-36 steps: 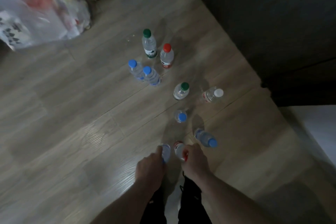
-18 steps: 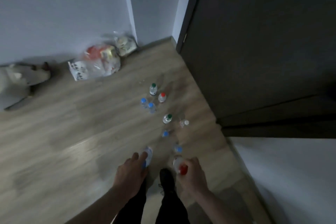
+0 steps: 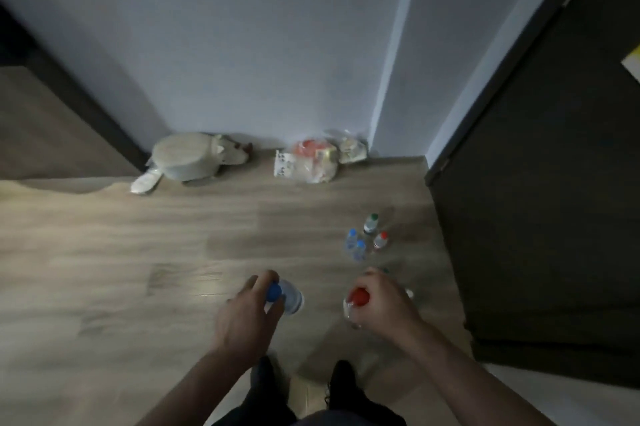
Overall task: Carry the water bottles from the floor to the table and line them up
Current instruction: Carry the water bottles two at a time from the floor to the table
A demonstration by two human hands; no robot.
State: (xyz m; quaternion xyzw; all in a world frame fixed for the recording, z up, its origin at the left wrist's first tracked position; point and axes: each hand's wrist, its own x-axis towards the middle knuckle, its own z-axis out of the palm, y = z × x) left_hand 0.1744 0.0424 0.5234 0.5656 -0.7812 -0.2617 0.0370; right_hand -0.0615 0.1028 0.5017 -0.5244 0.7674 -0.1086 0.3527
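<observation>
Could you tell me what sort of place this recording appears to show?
Probably a dim room or hallway corner in a home: wood-look floor, plain pale walls, a dark door, plus a soft toy and a plastic bag of packets lying against the wall.

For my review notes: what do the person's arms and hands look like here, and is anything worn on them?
Both forearms are bare up to the bottom edge of the picture, with no sleeves showing. The left hand and right hand are bare too, without gloves. The dim, blurred picture shows no watch, ring or band.
</observation>
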